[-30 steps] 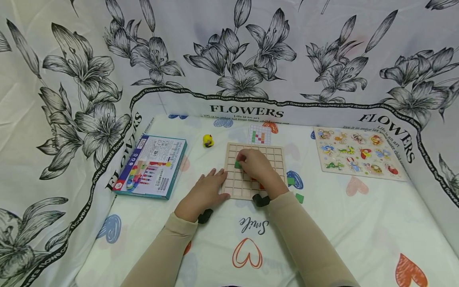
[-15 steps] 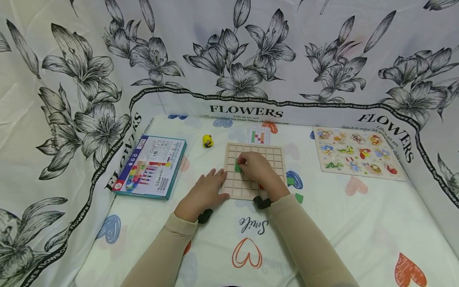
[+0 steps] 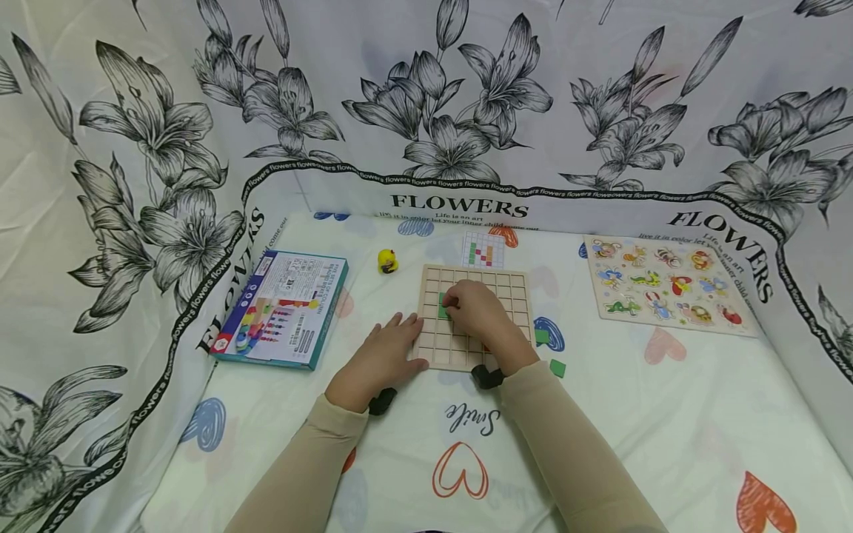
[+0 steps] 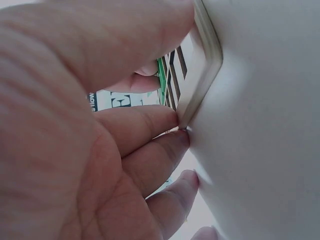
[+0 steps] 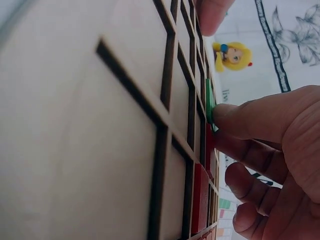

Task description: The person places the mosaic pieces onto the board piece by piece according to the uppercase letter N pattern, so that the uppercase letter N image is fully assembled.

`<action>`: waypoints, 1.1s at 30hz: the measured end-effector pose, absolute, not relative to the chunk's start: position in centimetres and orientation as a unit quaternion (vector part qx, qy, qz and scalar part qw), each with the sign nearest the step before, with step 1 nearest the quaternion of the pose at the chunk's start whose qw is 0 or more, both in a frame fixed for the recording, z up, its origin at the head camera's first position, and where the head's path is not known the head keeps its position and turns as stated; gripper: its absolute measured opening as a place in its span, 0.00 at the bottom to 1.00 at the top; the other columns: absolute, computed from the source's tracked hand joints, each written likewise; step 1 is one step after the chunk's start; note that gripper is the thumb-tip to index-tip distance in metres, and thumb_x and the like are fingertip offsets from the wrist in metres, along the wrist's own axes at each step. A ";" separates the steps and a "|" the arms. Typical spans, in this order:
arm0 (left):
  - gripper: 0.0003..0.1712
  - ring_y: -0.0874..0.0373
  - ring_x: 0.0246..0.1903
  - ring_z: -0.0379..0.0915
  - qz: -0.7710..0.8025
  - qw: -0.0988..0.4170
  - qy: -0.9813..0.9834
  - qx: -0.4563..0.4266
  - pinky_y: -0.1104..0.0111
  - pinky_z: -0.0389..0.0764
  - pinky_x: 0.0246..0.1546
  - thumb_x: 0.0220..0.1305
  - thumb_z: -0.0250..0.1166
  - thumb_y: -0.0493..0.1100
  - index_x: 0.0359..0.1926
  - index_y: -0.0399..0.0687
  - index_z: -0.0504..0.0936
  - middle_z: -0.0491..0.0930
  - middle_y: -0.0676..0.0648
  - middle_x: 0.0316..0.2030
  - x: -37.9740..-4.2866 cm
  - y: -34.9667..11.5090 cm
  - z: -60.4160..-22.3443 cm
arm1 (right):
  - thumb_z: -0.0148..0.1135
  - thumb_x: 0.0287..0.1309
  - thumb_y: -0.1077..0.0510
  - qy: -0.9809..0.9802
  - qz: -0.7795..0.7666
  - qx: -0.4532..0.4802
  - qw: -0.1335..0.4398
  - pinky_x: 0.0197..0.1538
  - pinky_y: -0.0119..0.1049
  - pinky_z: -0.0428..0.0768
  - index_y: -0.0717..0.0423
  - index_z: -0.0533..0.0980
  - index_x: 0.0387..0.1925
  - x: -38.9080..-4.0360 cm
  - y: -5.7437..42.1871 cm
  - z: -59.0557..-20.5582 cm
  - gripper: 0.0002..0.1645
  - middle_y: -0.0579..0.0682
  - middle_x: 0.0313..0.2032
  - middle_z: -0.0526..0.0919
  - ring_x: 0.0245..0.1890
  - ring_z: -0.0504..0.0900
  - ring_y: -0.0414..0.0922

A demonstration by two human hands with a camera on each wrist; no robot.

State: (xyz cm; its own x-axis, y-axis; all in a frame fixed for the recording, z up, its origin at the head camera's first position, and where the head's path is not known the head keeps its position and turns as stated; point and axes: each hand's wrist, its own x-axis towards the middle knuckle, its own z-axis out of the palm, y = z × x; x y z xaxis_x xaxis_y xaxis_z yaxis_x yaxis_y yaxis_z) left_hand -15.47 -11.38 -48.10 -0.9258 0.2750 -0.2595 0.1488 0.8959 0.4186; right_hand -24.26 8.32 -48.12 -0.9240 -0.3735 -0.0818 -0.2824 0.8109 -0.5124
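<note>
A wooden grid board (image 3: pixel 460 359) lies flat on the patterned cloth. My left hand (image 3: pixel 380 359) rests at its left side, fingers fairly straight and touching the edge, with the thumb by the near left corner. Over the board, my right hand (image 3: pixel 481 309) pinches a green square tile (image 5: pixel 209 100) between thumb and forefinger, low against the grid. In the head view, green (image 3: pixel 443 306) shows at the fingertips across about two cells. Red tiles (image 5: pixel 200 197) sit in cells under the right hand, mostly hidden from the head view.
Two loose green tiles (image 3: pixel 557 368) lie right of the board. Behind it is a printed pattern card (image 3: pixel 483 250), and a small yellow toy figure (image 3: pixel 387 261) stands behind left. A boxed toy set (image 3: pixel 280 309) lies left; an insect puzzle board (image 3: pixel 666 285) lies right.
My right hand has shifted slightly toward me on the board, and more green shows at its fingertips. My left hand has stayed in place.
</note>
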 end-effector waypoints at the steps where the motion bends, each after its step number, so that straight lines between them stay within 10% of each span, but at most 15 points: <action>1: 0.49 0.41 0.87 0.48 0.200 0.158 0.961 0.110 0.38 0.52 0.85 0.72 0.75 0.55 0.85 0.46 0.64 0.61 0.43 0.85 -15.5 -11.4 -48.1 | 0.71 0.74 0.58 0.947 -0.256 -0.171 0.090 0.56 0.47 0.86 0.51 0.89 0.44 -24.3 8.4 -48.1 0.04 0.48 0.48 0.87 0.46 0.83 0.47; 12: 0.50 0.44 0.88 0.44 0.199 0.174 0.960 0.096 0.40 0.48 0.87 0.71 0.75 0.56 0.86 0.49 0.62 0.58 0.47 0.86 -15.7 -11.0 -48.2 | 0.66 0.76 0.57 0.937 -0.323 -0.114 0.063 0.60 0.53 0.83 0.56 0.88 0.49 -23.2 13.7 -46.3 0.10 0.54 0.50 0.86 0.50 0.80 0.54; 20: 0.50 0.44 0.88 0.44 0.189 0.182 0.961 0.089 0.41 0.48 0.87 0.72 0.74 0.56 0.86 0.49 0.62 0.58 0.47 0.86 -15.6 -11.0 -47.9 | 0.62 0.80 0.54 0.938 -0.331 -0.028 0.100 0.40 0.42 0.84 0.58 0.83 0.56 -21.8 21.3 -47.5 0.14 0.57 0.50 0.83 0.42 0.80 0.53; 33: 0.50 0.43 0.88 0.45 0.187 0.178 0.962 0.091 0.41 0.49 0.87 0.72 0.74 0.56 0.86 0.48 0.62 0.58 0.46 0.86 -15.5 -11.0 -48.1 | 0.72 0.70 0.57 0.935 -0.319 -0.018 0.158 0.54 0.51 0.79 0.55 0.86 0.59 -19.8 25.1 -48.5 0.19 0.57 0.54 0.82 0.51 0.76 0.55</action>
